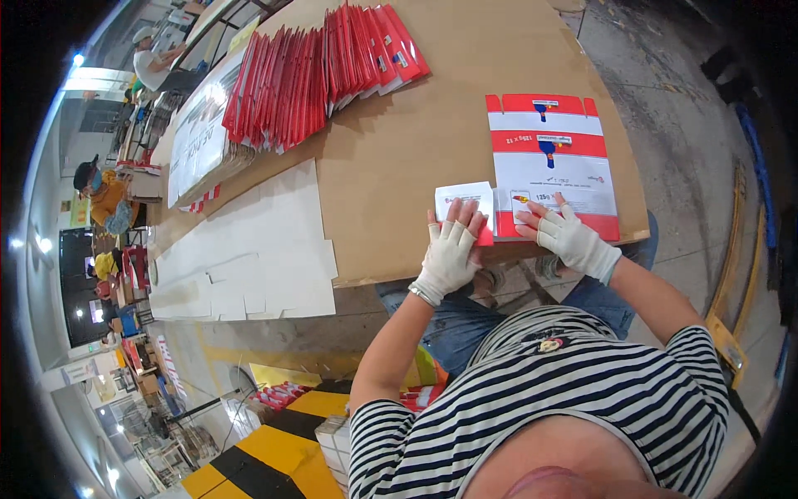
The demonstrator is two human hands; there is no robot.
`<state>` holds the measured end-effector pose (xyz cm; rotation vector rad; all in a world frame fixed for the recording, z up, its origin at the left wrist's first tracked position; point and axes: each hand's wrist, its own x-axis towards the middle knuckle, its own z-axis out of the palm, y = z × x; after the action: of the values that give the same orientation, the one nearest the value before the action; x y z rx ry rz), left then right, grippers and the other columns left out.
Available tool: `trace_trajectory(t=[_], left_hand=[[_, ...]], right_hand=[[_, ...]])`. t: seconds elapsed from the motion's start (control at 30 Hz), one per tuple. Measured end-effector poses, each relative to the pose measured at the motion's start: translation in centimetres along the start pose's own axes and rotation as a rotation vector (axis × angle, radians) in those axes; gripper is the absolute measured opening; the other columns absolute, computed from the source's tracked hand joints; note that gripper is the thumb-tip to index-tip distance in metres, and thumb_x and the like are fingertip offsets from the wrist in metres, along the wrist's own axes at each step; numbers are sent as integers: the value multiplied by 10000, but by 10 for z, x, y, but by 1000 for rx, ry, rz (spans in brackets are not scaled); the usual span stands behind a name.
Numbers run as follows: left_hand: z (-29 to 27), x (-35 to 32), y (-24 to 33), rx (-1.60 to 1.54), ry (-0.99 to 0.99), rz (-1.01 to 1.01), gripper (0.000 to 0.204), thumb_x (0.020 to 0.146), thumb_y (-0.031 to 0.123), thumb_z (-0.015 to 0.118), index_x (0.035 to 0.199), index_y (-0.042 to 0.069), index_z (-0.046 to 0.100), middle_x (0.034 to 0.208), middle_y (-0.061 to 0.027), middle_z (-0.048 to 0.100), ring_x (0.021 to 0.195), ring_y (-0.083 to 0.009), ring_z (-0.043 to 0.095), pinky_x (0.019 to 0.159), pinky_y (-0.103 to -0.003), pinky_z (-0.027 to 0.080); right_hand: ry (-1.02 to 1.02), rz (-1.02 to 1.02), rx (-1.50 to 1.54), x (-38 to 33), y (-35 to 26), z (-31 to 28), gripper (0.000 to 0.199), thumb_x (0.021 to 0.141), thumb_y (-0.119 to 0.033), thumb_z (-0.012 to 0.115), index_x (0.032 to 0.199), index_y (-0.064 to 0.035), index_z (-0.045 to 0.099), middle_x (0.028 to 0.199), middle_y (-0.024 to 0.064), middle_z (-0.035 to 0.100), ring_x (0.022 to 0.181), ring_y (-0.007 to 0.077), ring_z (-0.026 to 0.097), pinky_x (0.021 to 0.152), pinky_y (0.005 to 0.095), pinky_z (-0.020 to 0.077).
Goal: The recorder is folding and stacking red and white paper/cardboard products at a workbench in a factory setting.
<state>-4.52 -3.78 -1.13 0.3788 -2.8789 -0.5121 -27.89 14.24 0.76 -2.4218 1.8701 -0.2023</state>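
Note:
A flat red-and-white printed carton blank (549, 154) lies near the front right edge of the table. My left hand (451, 258), in a white fingerless glove, rests with outstretched fingers on the narrow left-hand flap (453, 195) at the carton's near corner. On the near printed panel lies my right hand (578, 241), gloved alike, its fingers spread. Neither hand grips anything; both press down from above, side by side with a small gap between them. The carton's near edge is partly hidden under the hands.
A long row of red folded cartons (278, 91) leans at the far left of the brown cardboard-covered table (391, 191), beside a wrapped bundle (202, 137). White sheets (266, 241) cover the left front. Yellow-and-black striped boards (278, 441) stand lower left. Other people (112, 195) sit farther left.

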Motion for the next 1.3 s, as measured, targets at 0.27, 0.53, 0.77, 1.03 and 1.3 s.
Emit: trace_trajectory(t=[0.27, 0.53, 0.77, 1.03, 1.3], left_hand=[[17, 7, 7, 202, -12, -111, 713, 832, 438, 618, 1457, 178, 393, 1550, -119, 287, 1448, -358, 206, 1051, -746, 130], [20, 6, 15, 270, -67, -216, 717, 835, 464, 621, 1467, 225, 384, 1550, -177, 261, 1455, -381, 169, 1048, -751, 102], [13, 12, 25, 231, -115, -253, 689, 857, 457, 604, 1465, 207, 395, 1561, -179, 233, 1462, -388, 141, 1063, -733, 93], [8, 56, 28, 68, -59, -466, 774, 806, 463, 689, 1454, 151, 403, 1575, -156, 220, 1463, -377, 141, 1113, -658, 88], [26, 82, 24, -557, 243, -602, 757, 825, 294, 709, 1436, 0, 371, 1489, -236, 343, 1330, -402, 381, 1111, -494, 267]], right_hand=[[5, 35, 24, 2, -7, 6, 494, 921, -193, 443, 1415, -180, 452, 1496, 39, 421, 1411, 230, 359, 1098, 680, 203], [35, 38, 44, 1, -11, 15, 488, 909, -178, 437, 1391, -127, 489, 1471, 79, 453, 1406, 265, 367, 1113, 668, 178], [-1, 35, 59, -1, -7, 17, 482, 901, -177, 444, 1375, -115, 501, 1448, 77, 479, 1398, 260, 380, 1111, 662, 193], [17, 20, 61, 1, 0, 19, 499, 873, -144, 470, 1369, -105, 501, 1456, 88, 468, 1395, 269, 383, 1119, 645, 197], [16, 640, 778, -67, -49, -23, 326, 906, -224, 602, 1188, -59, 600, 1171, 109, 627, 1005, 233, 627, 876, 382, 497]])
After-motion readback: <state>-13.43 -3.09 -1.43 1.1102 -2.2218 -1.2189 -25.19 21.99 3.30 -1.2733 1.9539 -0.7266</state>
